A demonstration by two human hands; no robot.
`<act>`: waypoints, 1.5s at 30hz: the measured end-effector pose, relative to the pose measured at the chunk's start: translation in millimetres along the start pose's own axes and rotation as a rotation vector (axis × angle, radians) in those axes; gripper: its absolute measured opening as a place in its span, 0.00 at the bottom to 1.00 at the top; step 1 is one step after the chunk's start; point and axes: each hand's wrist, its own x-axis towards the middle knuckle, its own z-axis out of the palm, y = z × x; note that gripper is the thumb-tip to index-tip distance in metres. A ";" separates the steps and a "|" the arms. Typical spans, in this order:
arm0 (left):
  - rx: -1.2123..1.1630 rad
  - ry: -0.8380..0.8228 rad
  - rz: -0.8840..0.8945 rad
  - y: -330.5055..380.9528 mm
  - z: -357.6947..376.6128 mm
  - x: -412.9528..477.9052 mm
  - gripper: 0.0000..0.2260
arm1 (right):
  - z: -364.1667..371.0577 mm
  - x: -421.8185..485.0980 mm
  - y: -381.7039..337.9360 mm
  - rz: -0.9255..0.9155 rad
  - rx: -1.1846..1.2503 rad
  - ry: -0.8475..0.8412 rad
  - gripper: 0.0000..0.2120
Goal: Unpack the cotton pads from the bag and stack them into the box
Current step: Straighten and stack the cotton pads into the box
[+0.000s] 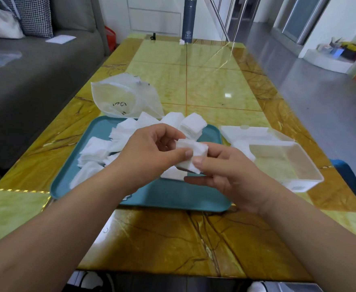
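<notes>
While both grips meet above the teal tray [172, 199], the left grip [149, 150] pinches a small stack of cotton pads [191, 152] between its thumb and curled fingers. The right grip [225, 171] pinches the same stack from the other side, thumb on top and fingers underneath. The held stack hangs over the middle of the tray, clear of its surface. Loose pads [95, 150] lie heaped across the tray's far and left parts, some in short piles and some fanned out. A crumpled translucent bag [120, 95] lies on the counter [215, 81] at the tray's far-left corner. A clear box [288, 165] stands open on the counter just right of the tray, with its lid [255, 131] flat at its far side. White pads show at the box's left end. A dark flask [189, 20] stands at the counter's far end.
</notes>
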 end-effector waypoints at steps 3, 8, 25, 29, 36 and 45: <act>0.098 -0.018 -0.043 -0.8 0.0 0.1 0.16 | 0.5 0.0 4.5 -0.044 -0.128 0.102 0.14; 0.122 -0.069 -0.073 -2.2 -1.8 -0.8 0.07 | 1.1 4.8 7.9 0.013 -0.238 0.201 0.13; 0.052 -0.025 -0.078 0.7 19.5 -3.8 0.09 | 14.3 10.8 11.6 0.120 -0.105 0.304 0.14; 0.079 0.021 -0.056 -1.0 20.9 -1.1 0.07 | 11.1 9.3 10.4 0.080 -0.107 0.162 0.15; 0.805 -0.086 0.031 -28.7 6.6 9.8 0.10 | 9.1 12.3 22.0 0.052 -0.251 0.398 0.07; 0.769 -0.252 -0.180 -22.4 5.3 13.6 0.10 | 5.4 14.0 23.2 0.012 -0.227 0.537 0.06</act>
